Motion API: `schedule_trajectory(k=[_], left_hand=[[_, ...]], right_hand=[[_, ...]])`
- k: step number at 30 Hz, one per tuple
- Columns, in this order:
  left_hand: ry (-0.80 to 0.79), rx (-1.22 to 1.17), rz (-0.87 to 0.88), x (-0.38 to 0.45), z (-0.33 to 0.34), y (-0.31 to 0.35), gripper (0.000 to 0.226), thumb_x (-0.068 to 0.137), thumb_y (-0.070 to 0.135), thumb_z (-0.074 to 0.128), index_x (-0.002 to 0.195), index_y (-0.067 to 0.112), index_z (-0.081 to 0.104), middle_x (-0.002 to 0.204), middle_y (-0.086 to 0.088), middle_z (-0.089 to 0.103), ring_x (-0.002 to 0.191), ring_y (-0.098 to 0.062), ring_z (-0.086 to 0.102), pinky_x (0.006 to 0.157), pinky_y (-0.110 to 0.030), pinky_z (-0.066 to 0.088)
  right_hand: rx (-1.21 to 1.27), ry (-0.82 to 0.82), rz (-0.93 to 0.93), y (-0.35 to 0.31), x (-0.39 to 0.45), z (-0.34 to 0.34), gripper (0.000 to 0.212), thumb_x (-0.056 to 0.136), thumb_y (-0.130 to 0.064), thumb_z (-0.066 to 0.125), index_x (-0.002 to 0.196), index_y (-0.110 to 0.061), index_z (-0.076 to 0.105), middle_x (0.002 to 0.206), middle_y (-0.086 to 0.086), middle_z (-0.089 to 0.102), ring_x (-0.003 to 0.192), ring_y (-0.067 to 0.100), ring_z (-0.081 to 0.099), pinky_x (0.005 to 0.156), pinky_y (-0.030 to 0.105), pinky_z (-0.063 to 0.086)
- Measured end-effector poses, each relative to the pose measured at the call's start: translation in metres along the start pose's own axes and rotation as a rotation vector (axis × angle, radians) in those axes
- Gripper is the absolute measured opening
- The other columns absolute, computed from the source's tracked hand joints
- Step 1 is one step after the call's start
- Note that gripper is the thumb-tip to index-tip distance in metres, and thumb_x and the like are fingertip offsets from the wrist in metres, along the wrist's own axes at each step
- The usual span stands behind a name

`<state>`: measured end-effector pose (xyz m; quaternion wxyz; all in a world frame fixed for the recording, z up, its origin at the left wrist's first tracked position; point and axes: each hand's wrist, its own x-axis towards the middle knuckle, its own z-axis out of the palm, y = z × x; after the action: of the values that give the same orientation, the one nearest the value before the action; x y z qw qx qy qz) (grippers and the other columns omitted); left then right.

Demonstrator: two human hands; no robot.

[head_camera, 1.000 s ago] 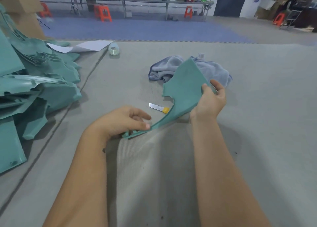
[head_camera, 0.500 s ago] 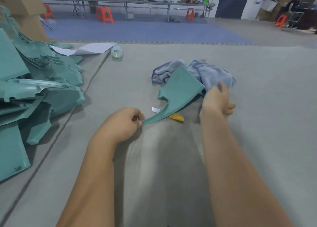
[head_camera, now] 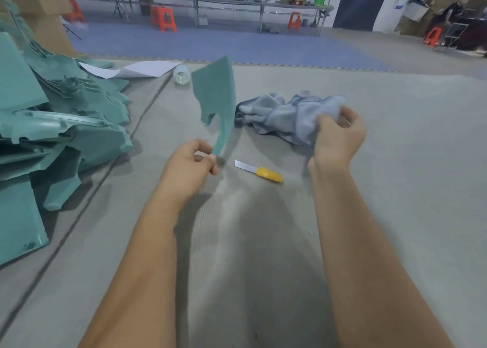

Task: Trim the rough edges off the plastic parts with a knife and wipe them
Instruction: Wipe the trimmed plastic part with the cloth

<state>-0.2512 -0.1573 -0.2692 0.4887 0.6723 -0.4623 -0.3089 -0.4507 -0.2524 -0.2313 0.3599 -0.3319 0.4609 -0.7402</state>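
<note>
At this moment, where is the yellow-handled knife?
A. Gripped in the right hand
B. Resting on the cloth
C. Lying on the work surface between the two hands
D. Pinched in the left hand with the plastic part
C: the knife lies flat on the grey work surface, untouched, while the left hand holds the teal plastic part and the right hand grips the cloth.

A thin teal plastic part (head_camera: 214, 94), broad and flat at the top and narrowing to a curved tail, is held upright by that tail above the grey worktop (head_camera: 263, 242); its notched edge is ragged. A crumpled pale blue cloth (head_camera: 279, 114) lies on the worktop, one end gathered up. A yellow-handled knife with a short bare blade (head_camera: 259, 172) lies flat nearby. More teal plastic parts (head_camera: 52, 126) are heaped at the left.
</note>
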Motion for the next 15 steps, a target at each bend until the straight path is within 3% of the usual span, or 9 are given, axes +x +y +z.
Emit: schedule_trajectory(k=[2, 4, 5, 6, 8, 11, 13, 15], left_hand=[[0.064, 0.026, 0.001, 0.001, 0.013, -0.001, 0.012, 0.09, 0.01, 0.052, 0.086, 0.017, 0.06, 0.066, 0.005, 0.062, 0.05, -0.01, 0.043, 0.054, -0.026, 0.036], [0.082, -0.031, 0.056, 0.001, 0.02, 0.0, 0.014, 0.088, 0.004, 0.053, 0.081, 0.016, 0.059, 0.07, 0.002, 0.061, 0.05, -0.003, 0.047, 0.054, -0.023, 0.04], [0.091, -0.036, 0.105, 0.0, 0.023, 0.001, 0.014, 0.089, 0.003, 0.055, 0.082, 0.015, 0.058, 0.071, 0.003, 0.06, 0.05, 0.004, 0.048, 0.053, -0.018, 0.04], [0.102, -0.016, 0.138, -0.002, 0.025, 0.003, 0.013, 0.089, 0.004, 0.056, 0.083, 0.015, 0.057, 0.071, 0.006, 0.059, 0.053, 0.006, 0.05, 0.052, -0.014, 0.039], [0.157, -0.048, 0.139, -0.003, 0.027, 0.004, 0.011, 0.089, 0.009, 0.059, 0.083, 0.018, 0.059, 0.074, 0.007, 0.062, 0.06, 0.003, 0.055, 0.053, -0.013, 0.042], [0.232, -0.19, 0.137, -0.006, 0.028, 0.007, 0.008, 0.089, 0.015, 0.059, 0.092, 0.021, 0.063, 0.088, -0.002, 0.07, 0.072, -0.007, 0.061, 0.066, -0.021, 0.05], [0.235, -0.156, 0.163, -0.007, 0.031, 0.009, 0.006, 0.09, 0.017, 0.058, 0.092, 0.02, 0.062, 0.091, -0.005, 0.07, 0.077, -0.011, 0.062, 0.073, -0.029, 0.052], [0.202, -0.115, 0.196, -0.011, 0.038, 0.011, 0.006, 0.091, 0.015, 0.056, 0.09, 0.018, 0.061, 0.088, -0.004, 0.071, 0.08, -0.015, 0.065, 0.075, -0.035, 0.053]], right_hand=[[0.002, -0.421, 0.021, -0.007, -0.023, 0.008, 0.02, 0.08, -0.002, 0.062, 0.09, -0.019, 0.067, 0.074, -0.01, 0.065, 0.064, 0.005, 0.061, 0.057, 0.02, 0.048], [0.031, -0.944, 0.216, -0.006, -0.048, 0.01, 0.018, 0.078, -0.008, 0.06, 0.083, -0.02, 0.073, 0.079, -0.001, 0.07, 0.074, 0.02, 0.061, 0.065, 0.032, 0.051], [-0.007, -1.142, 0.293, -0.002, -0.058, 0.011, 0.016, 0.082, -0.009, 0.06, 0.085, -0.018, 0.074, 0.084, 0.006, 0.07, 0.081, 0.024, 0.061, 0.072, 0.034, 0.051], [-0.07, -1.232, 0.31, 0.004, -0.064, 0.012, 0.013, 0.087, -0.008, 0.06, 0.089, -0.014, 0.071, 0.088, 0.012, 0.068, 0.085, 0.025, 0.061, 0.078, 0.034, 0.051], [-0.089, -1.102, 0.257, 0.015, -0.071, 0.015, 0.011, 0.091, 0.001, 0.061, 0.094, -0.01, 0.061, 0.087, 0.015, 0.065, 0.082, 0.022, 0.062, 0.08, 0.033, 0.052], [-0.024, -0.853, 0.217, 0.025, -0.073, 0.018, 0.021, 0.087, 0.003, 0.066, 0.097, -0.007, 0.051, 0.082, 0.011, 0.066, 0.071, 0.016, 0.065, 0.071, 0.026, 0.055], [-0.047, -0.797, 0.251, 0.029, -0.074, 0.02, 0.023, 0.089, -0.007, 0.068, 0.104, 0.0, 0.052, 0.088, 0.015, 0.069, 0.077, 0.021, 0.068, 0.073, 0.03, 0.057], [-0.132, -0.85, 0.27, 0.03, -0.082, 0.023, 0.024, 0.092, -0.02, 0.066, 0.102, 0.002, 0.061, 0.088, 0.015, 0.072, 0.082, 0.024, 0.07, 0.073, 0.032, 0.059]])
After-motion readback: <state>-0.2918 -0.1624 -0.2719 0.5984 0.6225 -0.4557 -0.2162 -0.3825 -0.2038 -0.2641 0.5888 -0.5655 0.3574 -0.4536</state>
